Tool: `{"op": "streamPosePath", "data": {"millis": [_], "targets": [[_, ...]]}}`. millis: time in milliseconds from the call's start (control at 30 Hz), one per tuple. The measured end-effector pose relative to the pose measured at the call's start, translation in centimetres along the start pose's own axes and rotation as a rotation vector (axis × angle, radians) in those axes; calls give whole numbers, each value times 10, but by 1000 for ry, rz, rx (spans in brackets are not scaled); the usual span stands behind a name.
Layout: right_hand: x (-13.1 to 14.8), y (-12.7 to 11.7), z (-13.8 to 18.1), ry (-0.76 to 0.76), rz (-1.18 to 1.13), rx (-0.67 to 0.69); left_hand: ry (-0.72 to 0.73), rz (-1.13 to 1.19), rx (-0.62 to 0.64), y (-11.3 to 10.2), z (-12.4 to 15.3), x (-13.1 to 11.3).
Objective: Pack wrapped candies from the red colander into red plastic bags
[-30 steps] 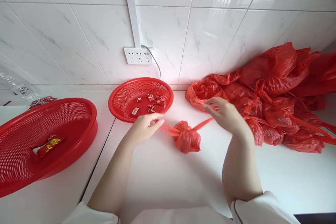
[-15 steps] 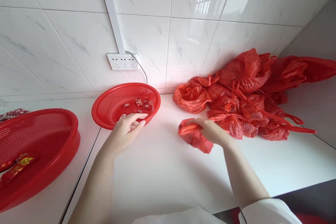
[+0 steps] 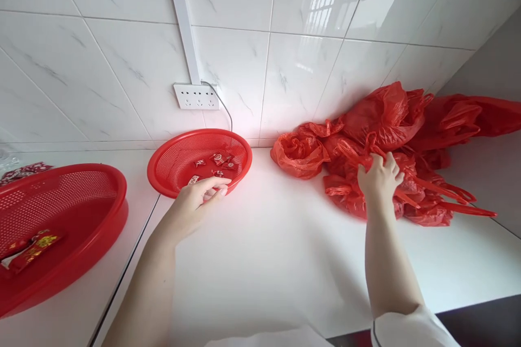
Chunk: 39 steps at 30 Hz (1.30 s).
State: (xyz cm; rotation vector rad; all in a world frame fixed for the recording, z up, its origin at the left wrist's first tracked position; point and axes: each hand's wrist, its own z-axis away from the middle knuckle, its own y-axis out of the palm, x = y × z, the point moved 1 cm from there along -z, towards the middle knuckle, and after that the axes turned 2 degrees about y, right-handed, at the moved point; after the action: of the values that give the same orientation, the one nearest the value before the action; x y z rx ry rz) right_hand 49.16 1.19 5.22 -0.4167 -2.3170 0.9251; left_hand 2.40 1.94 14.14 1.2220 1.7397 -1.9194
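My right hand (image 3: 379, 176) is over the pile of knotted red plastic bags (image 3: 431, 211), its fingers bent around the thin red plastic of a bag (image 3: 345, 195). The hand hides part of that bag, and the layers there run together. By the near rim of the small red mesh basket (image 3: 163, 154), my left hand (image 3: 199, 200) hovers with fingers loosely curved and thumb apart, holding nothing. Several small red and white wrapped packets (image 3: 222, 159) lie in the basket.
At left stands a larger red mesh basket (image 3: 93, 217) with red-and-gold packets (image 3: 35, 252) inside. An open-topped red bag (image 3: 301, 154) sits at the pile's left end. A socket strip (image 3: 197, 96) with a cable is on the tiled wall. A seam crosses the white counter (image 3: 252, 271).
My right hand has carried a red bag from the middle of the counter rightward and back to the pile. The left hand stays by the small basket. The view has shifted slightly.
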Motion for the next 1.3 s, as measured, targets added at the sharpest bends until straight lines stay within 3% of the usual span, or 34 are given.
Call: {"op": "streamPosePath", "data": {"millis": [67, 100, 233, 367, 467, 600, 667, 833, 933, 1033, 1100, 1167, 1200, 1300], "targets": [[27, 4, 3, -140, -94, -178, 3, -2, 19, 2, 0, 1], [42, 8, 2, -205, -161, -161, 3, 1, 29, 3, 0, 1], [102, 48, -4, -355, -349, 310, 18, 15, 65, 5, 3, 1], [136, 104, 2, -373, -321, 589, 14, 16, 81, 1, 8, -1], [145, 132, 15, -312, -272, 712, 8, 22, 86, -1, 11, -3], [142, 143, 24, -226, -290, 678, 15, 21, 85, -3, 11, -3], [139, 138, 23, -189, -337, 565, 21, 20, 85, -3, 11, -2], [135, 113, 9, -67, -483, 135, 26, 28, 97, -3, 11, -1], [136, 96, -4, -12, -573, -21, 20, 31, 101, -2, 11, -2], [144, 71, -14, 30, -647, -192, 32, 59, 109, 1, 10, -1], [155, 46, -9, -19, -736, -293, 39, 97, 92, 3, 9, 1], [170, 16, 10, -157, -862, -291, 19, 167, 45, 8, 6, 3], [179, 1, 24, -248, -924, -219, 7, 226, 19, 12, 4, 3], [204, -41, 77, -638, -1069, 204, 65, 513, -43, 27, -3, -4]]}}
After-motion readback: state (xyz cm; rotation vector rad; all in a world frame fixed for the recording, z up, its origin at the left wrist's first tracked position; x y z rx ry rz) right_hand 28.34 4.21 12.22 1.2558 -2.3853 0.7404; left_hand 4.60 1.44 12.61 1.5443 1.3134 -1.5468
